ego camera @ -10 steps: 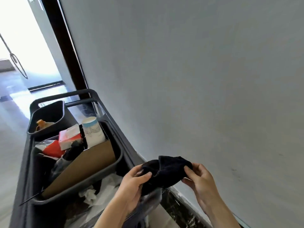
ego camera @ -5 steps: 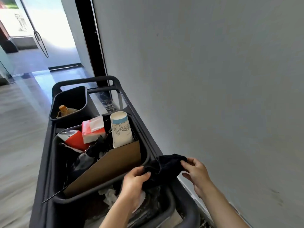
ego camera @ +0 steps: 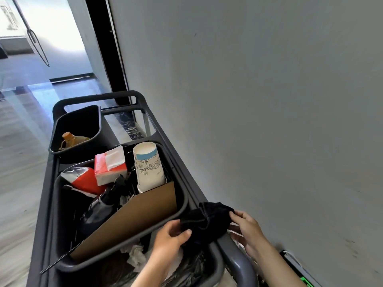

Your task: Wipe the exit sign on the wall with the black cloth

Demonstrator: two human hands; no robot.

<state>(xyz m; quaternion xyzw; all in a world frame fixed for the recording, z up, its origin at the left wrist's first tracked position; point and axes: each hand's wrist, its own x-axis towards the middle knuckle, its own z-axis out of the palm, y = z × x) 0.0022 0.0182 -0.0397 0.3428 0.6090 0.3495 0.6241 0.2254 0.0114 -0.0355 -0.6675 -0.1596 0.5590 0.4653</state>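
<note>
A bunched black cloth (ego camera: pixel 207 221) is held between both hands over the right rim of a dark cleaning cart (ego camera: pixel 236 259). My left hand (ego camera: pixel 169 238) pinches its left side, and my right hand (ego camera: pixel 247 230) grips its right edge with the fingertips. Low on the wall at the bottom right, a sliver of the exit sign (ego camera: pixel 303 275) shows, with a dark frame and a green glow. Most of the sign is cut off by the frame edge and my right forearm.
The cart carries a grey bin (ego camera: pixel 182 206) holding a paper cup stack (ego camera: pixel 148 166), a tissue pack (ego camera: pixel 109 164), a red packet, a dark bottle and cardboard (ego camera: pixel 134 220). A smaller bin (ego camera: pixel 76 129) behind holds an orange-capped bottle. The grey wall (ego camera: pixel 269 100) runs close on the right; open floor lies left.
The view has tilted down and right, bringing the cart closer and the exit sign into sight. Both hands keep hold of the cloth, now low over the cart's rim.
</note>
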